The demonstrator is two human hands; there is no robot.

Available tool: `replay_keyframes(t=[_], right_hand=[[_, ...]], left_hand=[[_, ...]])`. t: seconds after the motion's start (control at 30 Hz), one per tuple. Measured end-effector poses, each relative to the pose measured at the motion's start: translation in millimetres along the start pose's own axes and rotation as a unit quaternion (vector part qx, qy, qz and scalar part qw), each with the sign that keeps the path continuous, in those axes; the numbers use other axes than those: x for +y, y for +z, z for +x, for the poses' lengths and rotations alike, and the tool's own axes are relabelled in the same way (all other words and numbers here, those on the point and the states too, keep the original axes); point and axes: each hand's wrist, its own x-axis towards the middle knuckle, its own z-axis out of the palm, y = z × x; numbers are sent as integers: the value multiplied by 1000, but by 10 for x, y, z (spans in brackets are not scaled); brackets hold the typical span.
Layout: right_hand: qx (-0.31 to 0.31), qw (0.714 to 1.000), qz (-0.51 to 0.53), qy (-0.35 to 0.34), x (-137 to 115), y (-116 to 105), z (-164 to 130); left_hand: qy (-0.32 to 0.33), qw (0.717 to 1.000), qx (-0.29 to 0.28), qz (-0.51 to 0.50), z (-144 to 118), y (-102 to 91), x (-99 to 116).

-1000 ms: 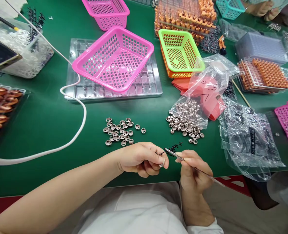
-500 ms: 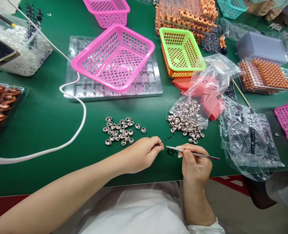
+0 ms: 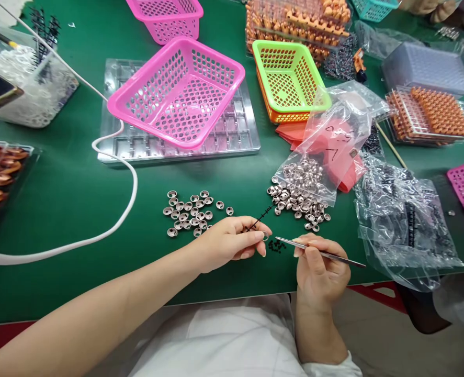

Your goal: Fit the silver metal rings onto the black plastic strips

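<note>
Since half a sec ago the left hand (image 3: 232,242) has slid up-right w/ the black plastic sprue (image 3: 260,218), pinched thumb-to-forefinger at its near end, a small metal ring (image 3: 265,236) at the fingertips. Right hand (image 3: 320,272) is closed round the tweezers (image 3: 318,252); tips look empty. Loose black bits (image 3: 275,246) lie between the hands. I'd judge the sprue light, thin, snappable: hold near the base.

A green-topped worktable (image 3: 70,193) with a red front edge (image 3: 4,335), evenly lit from above.
</note>
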Motion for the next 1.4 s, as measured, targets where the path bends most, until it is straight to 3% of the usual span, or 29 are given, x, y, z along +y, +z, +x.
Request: replay_keyframes(t=[0.13, 0.3, 0.63, 1.4], right_hand=[[7, 999, -26, -24, 3, 12, -8], [14, 996, -63, -67, 26, 22, -46], [-51, 981, -122, -139, 52, -32, -124], [-95, 975, -151, -136, 24, -49, -130]], left_hand=[[-4, 1000, -20, -9, -8, -24, 3], [-10, 1000, 6, 6, -14, -15, 14], [2, 999, 22, 38, -15, -2, 45], [11, 997, 47, 61, -21, -44, -5]])
